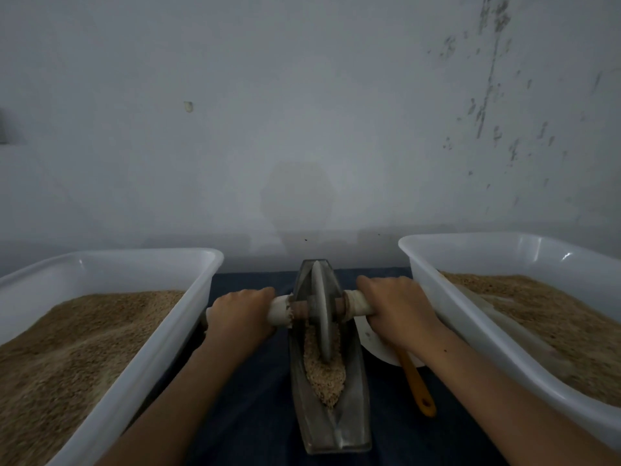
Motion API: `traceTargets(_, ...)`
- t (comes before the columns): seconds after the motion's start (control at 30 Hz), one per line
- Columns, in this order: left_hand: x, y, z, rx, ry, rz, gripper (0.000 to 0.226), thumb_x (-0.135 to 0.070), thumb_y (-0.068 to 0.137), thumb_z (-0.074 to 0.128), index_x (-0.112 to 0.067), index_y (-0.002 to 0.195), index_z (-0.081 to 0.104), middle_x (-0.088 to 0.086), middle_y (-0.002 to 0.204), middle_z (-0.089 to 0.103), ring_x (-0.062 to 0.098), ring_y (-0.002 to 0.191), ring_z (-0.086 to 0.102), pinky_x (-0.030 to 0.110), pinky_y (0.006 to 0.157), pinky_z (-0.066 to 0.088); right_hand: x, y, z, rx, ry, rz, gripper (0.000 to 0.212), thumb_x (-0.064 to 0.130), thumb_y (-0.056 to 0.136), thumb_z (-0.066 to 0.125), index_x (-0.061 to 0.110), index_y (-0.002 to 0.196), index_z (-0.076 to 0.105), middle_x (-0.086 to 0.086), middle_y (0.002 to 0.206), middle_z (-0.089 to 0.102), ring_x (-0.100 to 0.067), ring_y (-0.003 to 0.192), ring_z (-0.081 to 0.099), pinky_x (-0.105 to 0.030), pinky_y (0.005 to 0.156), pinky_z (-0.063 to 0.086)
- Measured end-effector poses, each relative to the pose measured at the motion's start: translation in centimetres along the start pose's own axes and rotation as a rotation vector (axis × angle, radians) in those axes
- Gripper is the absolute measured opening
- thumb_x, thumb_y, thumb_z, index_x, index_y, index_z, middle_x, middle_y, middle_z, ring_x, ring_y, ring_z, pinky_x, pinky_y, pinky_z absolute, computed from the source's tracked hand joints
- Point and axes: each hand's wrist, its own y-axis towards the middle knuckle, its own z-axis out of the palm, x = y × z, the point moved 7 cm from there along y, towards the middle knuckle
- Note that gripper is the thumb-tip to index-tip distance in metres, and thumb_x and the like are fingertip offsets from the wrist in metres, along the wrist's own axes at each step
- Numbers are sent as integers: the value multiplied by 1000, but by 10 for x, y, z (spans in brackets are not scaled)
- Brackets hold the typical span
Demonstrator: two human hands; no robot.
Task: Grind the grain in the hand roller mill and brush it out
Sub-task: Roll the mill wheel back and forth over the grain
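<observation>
A grey boat-shaped mill trough (353, 418) lies lengthwise on the dark blue cloth in front of me. A metal grinding wheel (321, 311) stands upright in the trough's far half. Crushed grain (324, 375) lies in the trough on the near side of the wheel. An axle with white-wrapped handles (280, 309) runs through the wheel. My left hand (240, 314) grips the left handle. My right hand (400, 311) grips the right handle. Beside the trough on the right lies a brush with an orange handle (418, 385), its head hidden under my right wrist.
A white plastic tub (158, 361) full of grain stands on the left, and another white tub (470, 334) of grain stands on the right. A white dish (373, 344) sits under my right wrist. A pale wall rises just behind the table.
</observation>
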Motion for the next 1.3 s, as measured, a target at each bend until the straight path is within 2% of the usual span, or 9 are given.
traceTargets(0.13,5,-2,4,-4,-42,-20,19,-38,82,60,-28,97,54,-7,95,64,13,88,61,24,70,43,4,2,-3,-40,-4,-53,25,12,77,58,23,83,37,0,84,60,-24,76,57,-32,62,26)
traceTargets(0.23,8,-2,7,86,-63,-8,13,-38,80,60,-31,89,54,-7,93,65,14,86,61,25,70,44,5,0,-4,-18,-12,-58,27,14,77,58,24,82,33,4,78,55,-21,74,56,-31,62,25)
traceTargets(0.37,8,0,10,225,-54,24,25,-42,74,65,-30,96,60,-8,92,65,14,85,61,26,71,45,3,-2,-4,18,-12,-29,25,15,80,56,26,79,33,9,69,40,-17,69,49,-30,63,26)
traceTargets(0.5,7,-2,12,270,-55,13,30,-43,73,67,-29,99,61,-9,86,60,12,80,57,25,69,41,5,-6,-9,-7,-37,-22,27,17,80,56,27,77,31,9,69,41,-14,63,37,-30,60,24)
traceTargets(0.67,2,-1,4,148,-14,-2,21,-39,79,63,-28,97,57,-6,95,65,15,86,61,27,69,43,-1,-4,0,32,-24,12,22,19,80,55,26,81,35,8,77,53,-14,64,41,-28,55,21)
traceTargets(0.8,-12,4,-14,-89,128,32,21,-39,86,57,-26,101,52,-7,100,63,15,93,61,26,70,34,-14,-1,15,94,75,89,17,20,84,54,25,86,38,4,88,61,-17,77,56,-28,60,32)
traceTargets(0.9,-16,6,-19,-147,154,63,20,-40,87,56,-27,102,52,-8,100,63,13,93,61,25,70,30,-18,-3,21,105,109,104,14,20,86,52,25,88,39,3,89,61,-19,81,59,-30,62,37)
traceTargets(1.1,-8,4,-11,16,111,44,23,-38,84,58,-27,103,55,-4,101,64,18,94,62,29,71,40,-12,-10,14,99,46,63,18,22,83,53,26,81,36,7,76,51,-14,67,47,-28,54,28)
traceTargets(1.3,-5,4,-5,192,115,57,29,-38,80,63,-27,107,60,-5,100,65,14,91,61,26,71,39,-10,-15,12,148,66,81,7,22,85,54,25,88,50,6,87,61,-14,78,59,-29,67,47)
